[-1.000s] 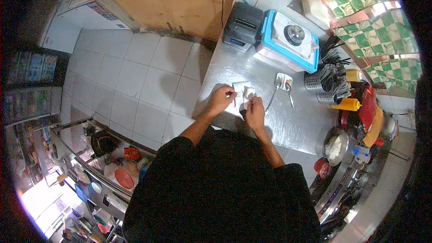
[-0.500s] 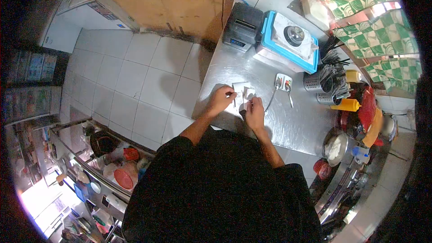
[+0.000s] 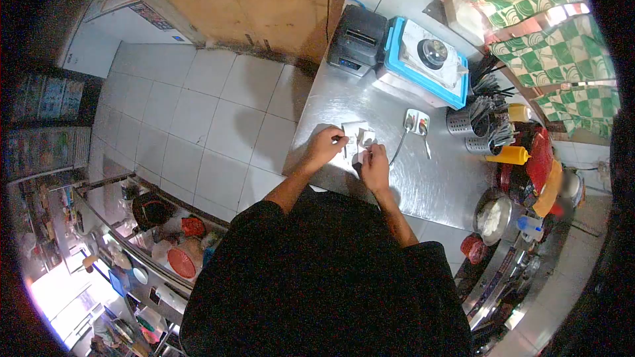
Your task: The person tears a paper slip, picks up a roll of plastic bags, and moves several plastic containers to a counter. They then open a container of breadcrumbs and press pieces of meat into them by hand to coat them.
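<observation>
White paper slips (image 3: 355, 137) lie on the steel table (image 3: 433, 182) between my two hands. My left hand (image 3: 325, 145) is at their left edge, its fingers pinched together beside a small dark item too small to name. On the right side of the slips, my right hand (image 3: 376, 166) has its fingertips closed on the edge of the paper. A small white dish (image 3: 417, 119) with two spoons in it stands to the right of my hands.
A black printer (image 3: 357, 39) and a blue-rimmed container (image 3: 423, 66) stand at the table's back. Metal holders of cutlery (image 3: 465, 121), a yellow bottle (image 3: 509, 155) and a bowl with white contents (image 3: 493, 217) are on the right. A crowded shelf (image 3: 142, 235) is lower left.
</observation>
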